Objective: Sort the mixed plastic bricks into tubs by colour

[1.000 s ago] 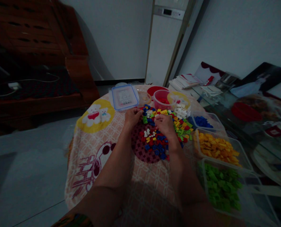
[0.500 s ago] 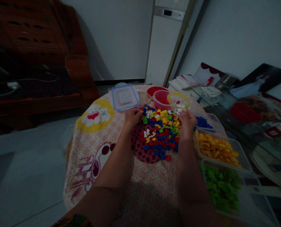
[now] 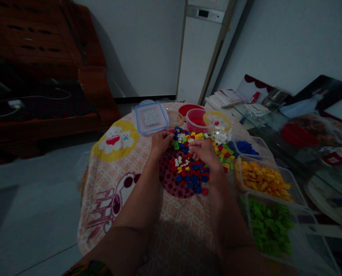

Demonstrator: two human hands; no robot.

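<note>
A mixed pile of toy building bricks [image 3: 194,178] in red, blue, yellow, green and white lies on the patterned tablecloth [image 3: 182,230]. My left hand [image 3: 161,142] rests at the pile's left edge, fingertips drawn together beside blue and green bricks; what they hold, if anything, is too small to make out. Over the middle of the pile is my right hand [image 3: 203,150], its thumb and fingers pinched near white and blue bricks. Whether a brick sits in that pinch is hidden. White bricks [image 3: 221,135] are gathered behind the right hand.
Along the right stand clear boxes of blue bricks [image 3: 245,147], yellow bricks [image 3: 264,180] and green bricks [image 3: 270,226]. At the back are a blue-rimmed lid [image 3: 152,117] and a round tub [image 3: 198,118] with red pieces. A glass table [image 3: 277,134] adjoins the right side.
My right hand has moved left and slightly toward me, from beside the white bricks to the middle of the pile. My left hand has stayed at the left edge.
</note>
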